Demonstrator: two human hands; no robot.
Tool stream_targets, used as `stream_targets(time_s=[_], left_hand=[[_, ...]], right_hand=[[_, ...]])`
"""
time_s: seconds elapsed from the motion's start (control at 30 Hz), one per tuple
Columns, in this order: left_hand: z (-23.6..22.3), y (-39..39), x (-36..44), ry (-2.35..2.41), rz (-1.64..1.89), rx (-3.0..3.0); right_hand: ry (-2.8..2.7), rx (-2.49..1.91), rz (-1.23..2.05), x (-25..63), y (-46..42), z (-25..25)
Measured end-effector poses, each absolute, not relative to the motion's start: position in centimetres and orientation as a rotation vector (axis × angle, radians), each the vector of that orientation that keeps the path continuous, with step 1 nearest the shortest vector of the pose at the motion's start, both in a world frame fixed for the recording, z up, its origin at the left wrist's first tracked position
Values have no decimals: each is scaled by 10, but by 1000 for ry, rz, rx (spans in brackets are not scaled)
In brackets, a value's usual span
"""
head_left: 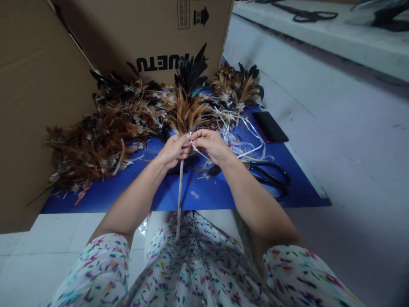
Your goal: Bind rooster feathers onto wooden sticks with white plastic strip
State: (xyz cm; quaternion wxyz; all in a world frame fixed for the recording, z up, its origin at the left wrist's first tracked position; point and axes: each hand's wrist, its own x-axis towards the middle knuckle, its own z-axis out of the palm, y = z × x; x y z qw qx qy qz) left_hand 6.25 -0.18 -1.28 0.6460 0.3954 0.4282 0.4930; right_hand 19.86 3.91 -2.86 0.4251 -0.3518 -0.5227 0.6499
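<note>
My left hand [175, 150] is closed round the base of a feather duster [185, 111], brown feathers below and black ones at the tip. Its thin stick [180, 192] points down toward my lap. Close beside it, my right hand [209, 144] pinches a narrow white ribbon [202, 153] at the spot where feathers and stick meet. More white ribbon [252, 147] lies tangled to the right. How the ribbon runs round the stick is hidden by my fingers.
Loose brown feathers [92, 145] heap on the blue table [159, 196] at left; another feather bunch [238, 85] lies at back right. Black-handled scissors [271, 177] and a dark phone [270, 127] lie right. Cardboard boxes [111, 34] stand behind and left. A ledge [351, 34] holds more scissors [315, 16].
</note>
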Motion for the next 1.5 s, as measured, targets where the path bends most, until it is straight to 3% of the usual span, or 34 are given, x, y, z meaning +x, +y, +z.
stream_targets(time_s=[1.5], left_hand=[[-13, -1, 63, 957, 1070, 924]], right_hand=[[-1204, -910, 1688, 199, 39, -23]])
